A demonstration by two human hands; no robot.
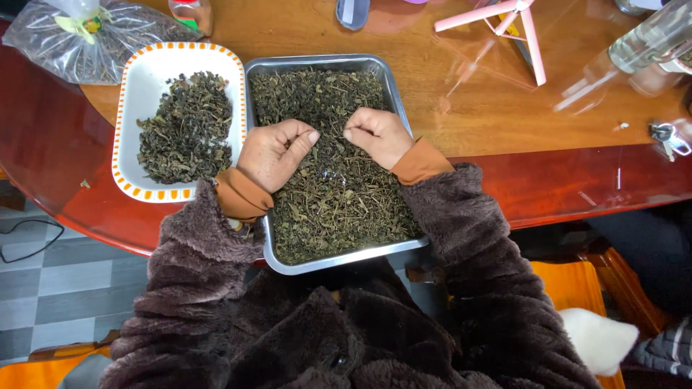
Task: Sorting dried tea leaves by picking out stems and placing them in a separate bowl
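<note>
Dried leaves (pixel 339 194), light, brittle, crumbly, heaped in metal tray (pixel 328 264) on worktop (pixel 490 115); best pinched in small tufts. Left hand (pixel 272 155) and right hand (pixel 377 135) curled, fingers pinching leaves. Beyond, white orange-rimmed dish (pixel 137 79) with more.

Both hands (pixel 324 144) in tray (pixel 389 79) of dried leaves (pixel 331 202)

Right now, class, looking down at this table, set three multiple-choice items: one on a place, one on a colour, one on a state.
1. Where is the white dish?
A. Left of the metal tray
B. Right of it
C. Stacked on it

2. What colour is the dish's rim pattern?
A. Blue
B. Orange
C. Black

3. How are the left hand and right hand?
A. Flat open
B. Off the tray
C. Curled over the dried leaves

A: dish sits beside the tray's left edge. B: orange marks circle it. C: fingers bend into the leaves.
</note>
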